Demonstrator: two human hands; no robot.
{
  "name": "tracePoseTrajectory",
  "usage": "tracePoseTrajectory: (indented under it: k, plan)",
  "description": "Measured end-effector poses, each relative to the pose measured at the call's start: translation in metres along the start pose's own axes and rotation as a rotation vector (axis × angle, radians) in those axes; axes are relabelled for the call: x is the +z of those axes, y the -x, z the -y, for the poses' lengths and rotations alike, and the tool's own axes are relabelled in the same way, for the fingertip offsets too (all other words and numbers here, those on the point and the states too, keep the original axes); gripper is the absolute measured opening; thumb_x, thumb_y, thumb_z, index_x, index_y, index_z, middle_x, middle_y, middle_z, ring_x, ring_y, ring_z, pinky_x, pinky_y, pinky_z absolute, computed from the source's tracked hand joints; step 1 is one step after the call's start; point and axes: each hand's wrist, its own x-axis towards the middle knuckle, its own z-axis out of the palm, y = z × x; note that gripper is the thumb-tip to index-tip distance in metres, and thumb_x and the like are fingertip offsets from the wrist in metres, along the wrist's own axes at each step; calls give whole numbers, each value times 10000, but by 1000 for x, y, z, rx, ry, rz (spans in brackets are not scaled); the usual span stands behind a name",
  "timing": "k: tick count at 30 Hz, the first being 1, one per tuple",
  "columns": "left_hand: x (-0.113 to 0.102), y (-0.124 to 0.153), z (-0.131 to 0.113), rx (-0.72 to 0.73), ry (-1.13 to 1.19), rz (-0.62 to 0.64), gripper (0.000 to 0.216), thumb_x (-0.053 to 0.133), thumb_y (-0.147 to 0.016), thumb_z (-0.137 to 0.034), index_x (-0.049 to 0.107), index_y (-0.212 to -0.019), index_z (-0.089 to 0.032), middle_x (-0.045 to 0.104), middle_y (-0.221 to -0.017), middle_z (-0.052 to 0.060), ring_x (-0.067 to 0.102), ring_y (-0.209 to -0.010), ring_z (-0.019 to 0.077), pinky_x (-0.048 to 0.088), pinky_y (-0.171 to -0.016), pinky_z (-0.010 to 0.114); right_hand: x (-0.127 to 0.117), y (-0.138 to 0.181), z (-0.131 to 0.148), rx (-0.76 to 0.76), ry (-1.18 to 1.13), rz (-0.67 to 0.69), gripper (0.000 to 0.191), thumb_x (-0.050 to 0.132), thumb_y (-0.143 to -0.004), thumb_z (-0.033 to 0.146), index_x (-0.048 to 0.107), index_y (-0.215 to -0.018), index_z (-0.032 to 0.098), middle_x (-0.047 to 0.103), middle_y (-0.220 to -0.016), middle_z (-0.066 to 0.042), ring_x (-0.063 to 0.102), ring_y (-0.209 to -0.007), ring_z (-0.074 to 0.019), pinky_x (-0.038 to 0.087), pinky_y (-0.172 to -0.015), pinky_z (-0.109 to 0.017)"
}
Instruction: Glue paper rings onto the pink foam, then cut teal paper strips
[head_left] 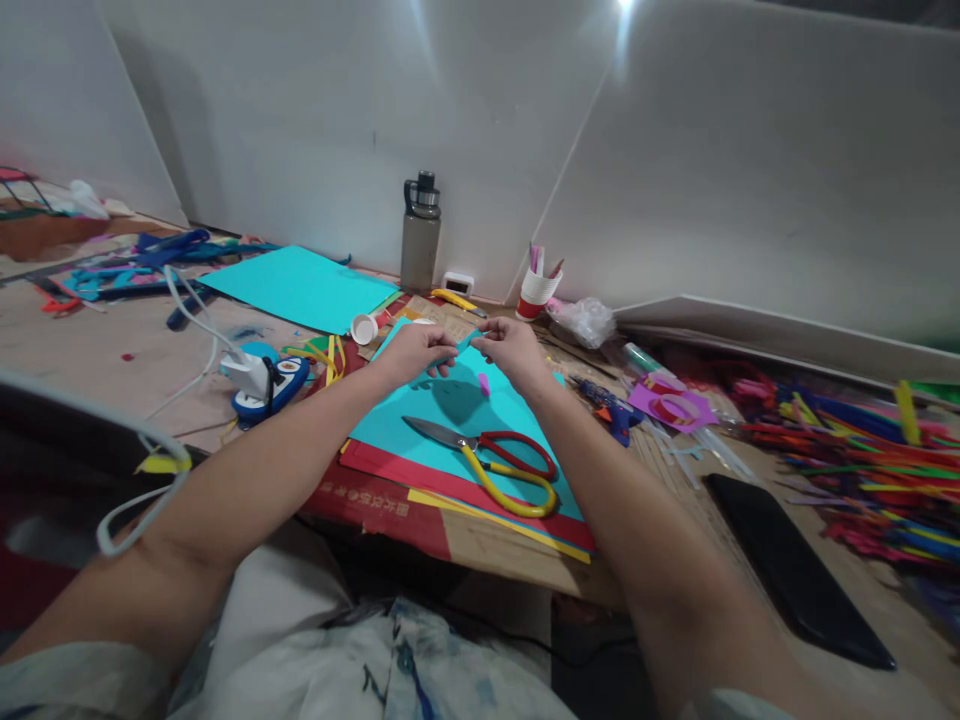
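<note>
Between my two hands stretches a small blue paper strip (468, 342), raised above a stack of coloured sheets. My left hand (417, 352) pinches its left end, and my right hand (513, 350) pinches the right end. Below them lies a turquoise sheet (390, 408) on top of a red sheet (390, 472) and a yellow sheet (517, 532). On the turquoise paper rest scissors (480, 448) with one red and one yellow handle, blades pointing left. A small pink piece (484, 384) lies just under my right hand.
A bottle (421, 235) and a paper cup (538, 292) with pencils stand by the wall. At left are another turquoise sheet (300, 285) and a power strip (271, 390). At right lie a glue gun (611, 408), a black phone-like slab (795, 570) and colourful pipe cleaners (862, 460).
</note>
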Motion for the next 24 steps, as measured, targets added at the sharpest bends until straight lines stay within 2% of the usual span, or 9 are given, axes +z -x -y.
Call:
tracePoseTrajectory:
  k: [12, 24]
  plan:
    - [-3, 3, -6, 25, -53, -28, 161, 597, -827, -239, 598, -723, -116, 678, -655, 48, 603, -497, 92, 468, -475, 203, 0, 2, 4, -15, -87, 0, 220, 665, -639, 297, 646, -792, 139, 601, -663, 6, 505, -556, -91, 430, -511, -218]
    - [-3, 0, -1, 22, 6, -27, 141, 620, -804, -236, 634, -758, -102, 683, -678, 59, 626, -526, 111, 484, -482, 216, 2, 6, 8, -3, -193, -2, 192, 669, -622, 268, 610, -756, 142, 592, -638, 19, 501, -508, -72, 454, -508, -220]
